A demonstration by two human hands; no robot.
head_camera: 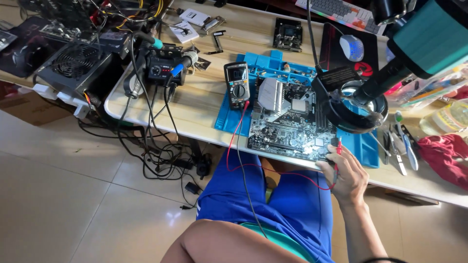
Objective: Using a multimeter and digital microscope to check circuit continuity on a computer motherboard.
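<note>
my right hand (347, 176) sits at the near right corner of the green and black computer motherboard (292, 122), fingers closed together around the red and black multimeter probes (337, 146), whose tips rest on the board's edge. i can see only this one hand; my left hand is out of view.

the motherboard lies flat on a blue silicone work mat (229, 119) on the pale wooden desk (204, 92). just left of the board, on the mat, lies one dark handheld multimeter (237, 84) with a round dial. two leads, one thin red wire (234, 141) and one black wire (243, 165), run from it, drooping off the desk edge over my blue shorts (234, 195) toward the hand.

over the board's right side hangs a black ring light (356, 112) under a teal microscope body (429, 39), and it hides that part of the board.

further left stands one black soldering station (163, 68), and beyond it a black power supply with a round fan grille (73, 63). a tangle of black cables (161, 156) drops to the tiled floor. right of the mat lie a few hand tools (399, 146), too close together for me to count, and a red cloth (446, 156). at the back sit one white computer mouse (352, 47) and one keyboard (336, 10).
</note>
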